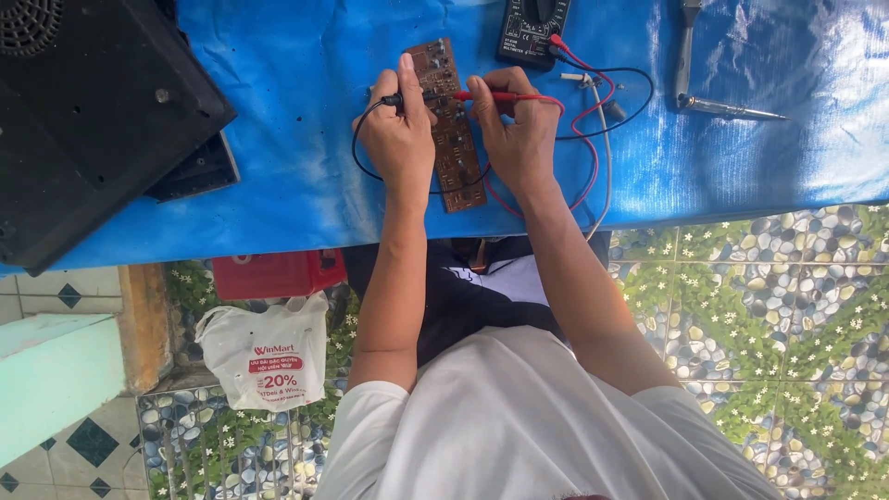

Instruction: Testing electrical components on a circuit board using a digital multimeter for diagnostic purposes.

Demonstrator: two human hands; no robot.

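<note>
A long, narrow brown circuit board (pixel 448 125), studded with small components, lay near the top centre of the frame on a wrinkled blue plastic sheet (pixel 296 167). The left hand (pixel 400 139) had its fingers closed around a thin black probe (pixel 396 99), and the right hand (pixel 515 134) pinched a slim red probe (pixel 486 95); both tips rested on the board. Red and black leads (pixel 593 111) looped in curves up to a dark multimeter (pixel 532 28) at the top edge. A metal-tipped soldering iron (pixel 718 102) lay at the upper right, well apart. A matte black casing (pixel 88 111) with a round grille filled the upper left. Below the sheet sat a red box (pixel 278 273) and a crumpled white plastic bag (pixel 264 356), on a floor (pixel 787 306) printed with pebbles and leaves.
</note>
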